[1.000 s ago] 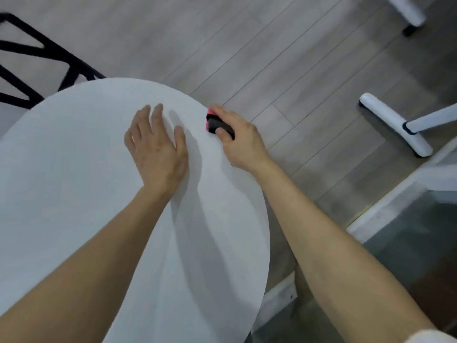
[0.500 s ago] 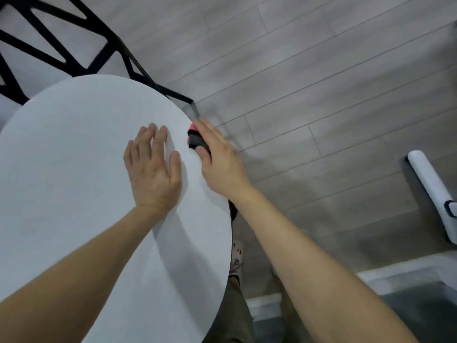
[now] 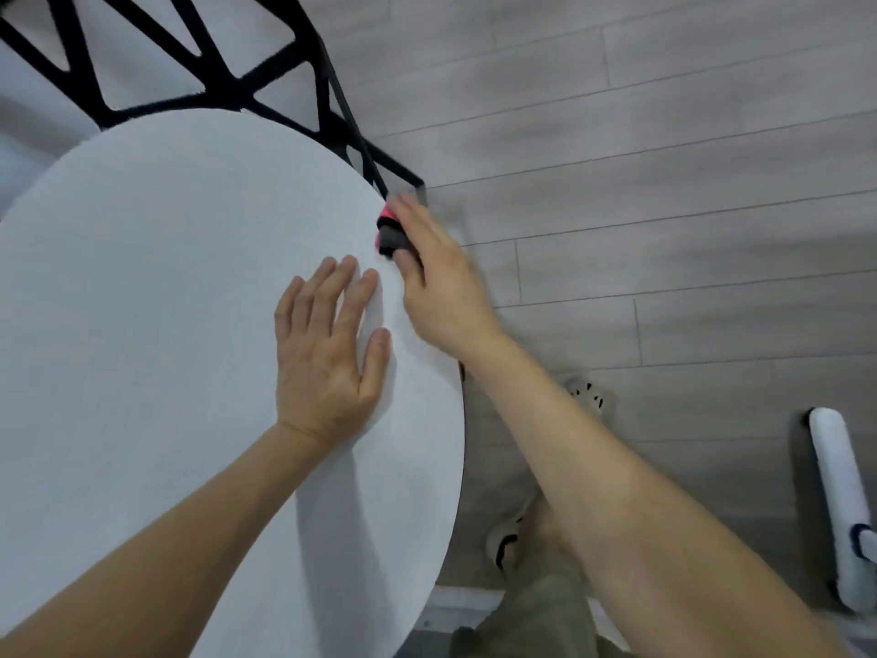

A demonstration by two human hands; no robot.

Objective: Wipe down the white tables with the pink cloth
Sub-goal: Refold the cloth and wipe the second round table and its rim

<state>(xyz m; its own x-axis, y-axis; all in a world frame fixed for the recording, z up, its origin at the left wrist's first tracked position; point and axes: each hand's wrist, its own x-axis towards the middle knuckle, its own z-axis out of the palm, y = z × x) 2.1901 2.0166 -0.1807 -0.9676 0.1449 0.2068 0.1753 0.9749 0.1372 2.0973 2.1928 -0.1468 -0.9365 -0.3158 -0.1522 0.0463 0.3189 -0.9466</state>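
A round white table (image 3: 166, 325) fills the left of the head view. My left hand (image 3: 327, 344) lies flat on its top near the right rim, fingers straight. My right hand (image 3: 441, 282) grips a folded pink and dark cloth (image 3: 390, 232) and holds it against the table's right edge. Most of the cloth is hidden under my fingers.
A black metal chair frame (image 3: 303, 73) stands behind the table at the top. A white floor-cleaning tool (image 3: 835, 496) lies on the grey plank floor at lower right. My feet in light shoes (image 3: 510, 539) are beside the table rim.
The view has swung so the chair frame shows more and the table sits further left. My right hand has slid the cloth along the rim, while my left hand stays flat on top.
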